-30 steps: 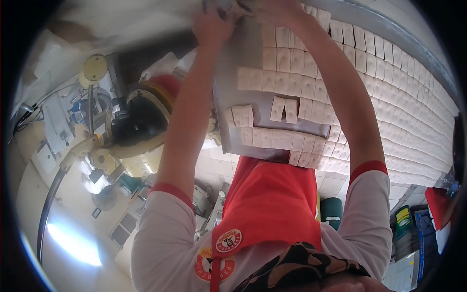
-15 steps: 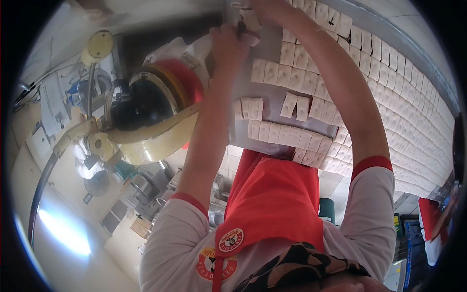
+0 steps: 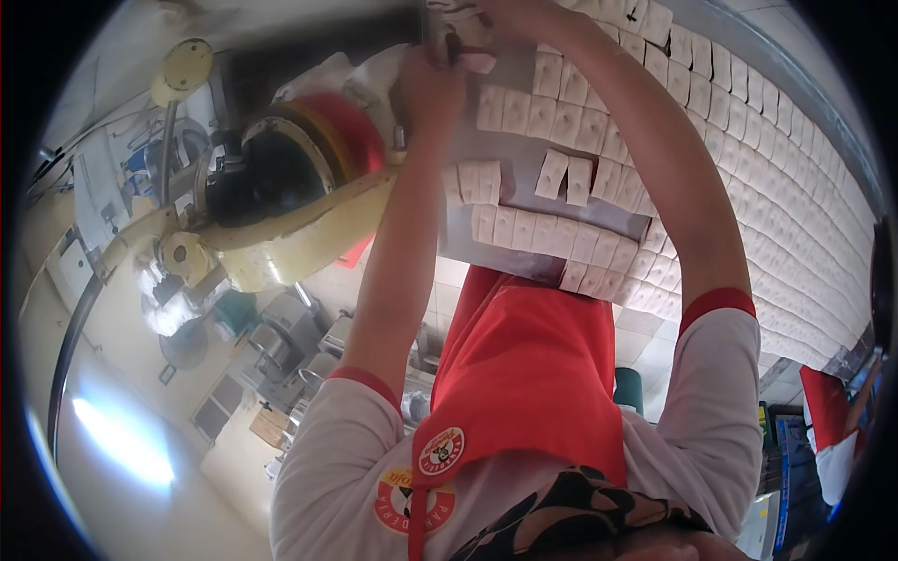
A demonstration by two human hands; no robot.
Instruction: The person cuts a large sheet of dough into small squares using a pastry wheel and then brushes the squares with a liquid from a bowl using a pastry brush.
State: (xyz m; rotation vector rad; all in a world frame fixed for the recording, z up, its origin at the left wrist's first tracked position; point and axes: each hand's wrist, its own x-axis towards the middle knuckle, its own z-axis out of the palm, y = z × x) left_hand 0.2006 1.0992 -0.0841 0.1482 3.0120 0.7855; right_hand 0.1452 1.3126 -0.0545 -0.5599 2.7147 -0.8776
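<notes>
At the top of the view my left hand (image 3: pixel 432 84) is closed around a slim dark object (image 3: pixel 454 47), its kind unclear. A pale dough piece (image 3: pixel 479 63) sits at its fingertips, and more dough strips (image 3: pixel 460 13) lie just beyond. My right hand (image 3: pixel 514 15) reaches to the same spot from the right; the upper edge and blur hide its fingers. Under my right forearm, rows of small rectangular dough pieces (image 3: pixel 767 206), each with a dimple, cover much of the grey table (image 3: pixel 524 198). Two pieces (image 3: pixel 565 178) lie slightly apart from the rows.
A cream-yellow machine (image 3: pixel 290 257) with a dark round housing (image 3: pixel 271 182) stands close to my left forearm. Whitish cloth or plastic (image 3: pixel 323 77) lies behind it. At far right, part of another person in red and white (image 3: pixel 828 421) shows near the table's end.
Both hands stay together at the top, with the left shifted slightly left and blurred. The dough strips between them have changed position a little. The whole view has shifted slightly.
</notes>
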